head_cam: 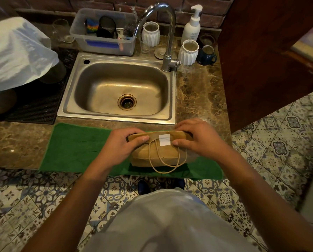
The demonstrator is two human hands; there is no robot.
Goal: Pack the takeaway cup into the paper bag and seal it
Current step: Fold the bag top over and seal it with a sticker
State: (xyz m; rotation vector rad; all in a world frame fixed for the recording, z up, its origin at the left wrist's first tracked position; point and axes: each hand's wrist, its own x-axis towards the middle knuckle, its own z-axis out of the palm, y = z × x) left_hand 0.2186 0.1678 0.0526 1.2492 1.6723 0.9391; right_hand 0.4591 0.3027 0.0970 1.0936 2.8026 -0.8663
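**Gripping the folded bag top at both ends**

Standing on a green towel (75, 148) at the counter's near edge, the paper bag (157, 155) has its top folded over, with a white sticker (164, 140) laid across the fold at the middle. The left hand (123, 144) grips the left end of the folded top, fingers curled over the far side and thumb pressed flat on the near face. The right hand (199, 138) holds the right end the same way, fingers over the back and thumb on the front, just beside the sticker. Two twine handles (163, 160) hang loose down the bag's near face. The cup cannot be seen.

Behind the towel lies a steel sink (115, 88) with a curved tap (168, 33). On the counter past it stand a plastic tub (104, 42) of utensils, two white ribbed jars (188, 52), a pump bottle (192, 26) and a dark mug (206, 55). A white plastic bag (15, 51) covers something at the left, over a black mat (41, 106).
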